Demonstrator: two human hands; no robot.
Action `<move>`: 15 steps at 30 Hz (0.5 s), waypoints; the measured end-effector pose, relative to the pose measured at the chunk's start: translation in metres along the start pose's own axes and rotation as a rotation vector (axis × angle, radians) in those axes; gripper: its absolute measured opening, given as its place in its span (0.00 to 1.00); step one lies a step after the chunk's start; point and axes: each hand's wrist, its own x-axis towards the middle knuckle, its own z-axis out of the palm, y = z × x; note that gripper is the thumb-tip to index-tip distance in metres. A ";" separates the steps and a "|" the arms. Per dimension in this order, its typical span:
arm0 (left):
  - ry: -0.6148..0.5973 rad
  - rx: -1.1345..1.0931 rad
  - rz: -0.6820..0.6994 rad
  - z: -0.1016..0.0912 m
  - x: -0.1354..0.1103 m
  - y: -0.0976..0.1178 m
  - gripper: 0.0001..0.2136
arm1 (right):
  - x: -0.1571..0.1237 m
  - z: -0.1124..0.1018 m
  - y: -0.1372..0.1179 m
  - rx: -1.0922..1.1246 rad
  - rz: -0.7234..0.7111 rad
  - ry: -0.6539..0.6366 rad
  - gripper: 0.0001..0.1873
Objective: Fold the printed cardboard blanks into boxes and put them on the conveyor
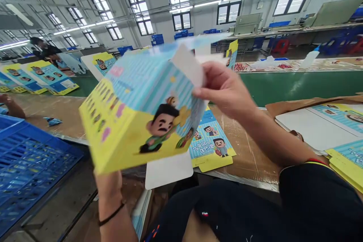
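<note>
A printed cardboard box [133,121], light blue and yellow with cartoon figures, is held tilted in the air before me, partly unfolded and slightly blurred. My right hand [224,89] pinches a white flap at its upper right end between thumb and fingers. Under the box's lower left corner is my left hand [109,181], supporting it; its fingers are hidden behind the cardboard. A white flap [170,172] hangs at the bottom. Just beyond it, a flat printed box blank [214,140] lies on the brown-covered table [249,147].
A blue plastic crate [31,170] stands at the left. Several standing printed boxes [51,77] line the green conveyor belt [289,89]. Stacked flat blanks [320,121] lie at the right. Across the belt is a white squeeze bottle [310,58]. Another person's hand [13,106] shows at far left.
</note>
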 end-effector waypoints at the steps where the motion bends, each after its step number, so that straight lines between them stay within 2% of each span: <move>1: 0.021 -0.019 -0.039 0.011 0.002 -0.008 0.35 | -0.003 -0.013 -0.014 -0.091 -0.083 0.059 0.24; 2: 0.021 -0.029 -0.076 0.023 0.004 -0.015 0.33 | -0.005 -0.028 -0.026 -0.186 -0.177 0.134 0.23; 4: -0.053 -0.001 -0.101 0.045 0.009 -0.025 0.28 | -0.010 -0.061 -0.045 -0.421 -0.342 0.300 0.22; 6: -0.160 0.106 -0.050 0.066 0.015 -0.032 0.25 | -0.011 -0.096 -0.056 -0.715 -0.393 0.449 0.19; 7: -0.201 0.180 -0.029 0.075 0.017 -0.035 0.26 | -0.011 -0.114 -0.058 -0.862 -0.354 0.513 0.16; 9: -0.262 0.347 -0.037 0.091 0.020 -0.039 0.27 | -0.007 -0.149 -0.057 -1.119 -0.186 0.619 0.11; 11: -0.301 0.507 -0.074 0.102 0.019 -0.043 0.28 | -0.002 -0.185 -0.049 -1.341 -0.007 0.678 0.13; 15: -0.307 0.650 -0.048 0.107 0.009 -0.059 0.28 | 0.002 -0.255 -0.024 -1.607 0.258 0.622 0.12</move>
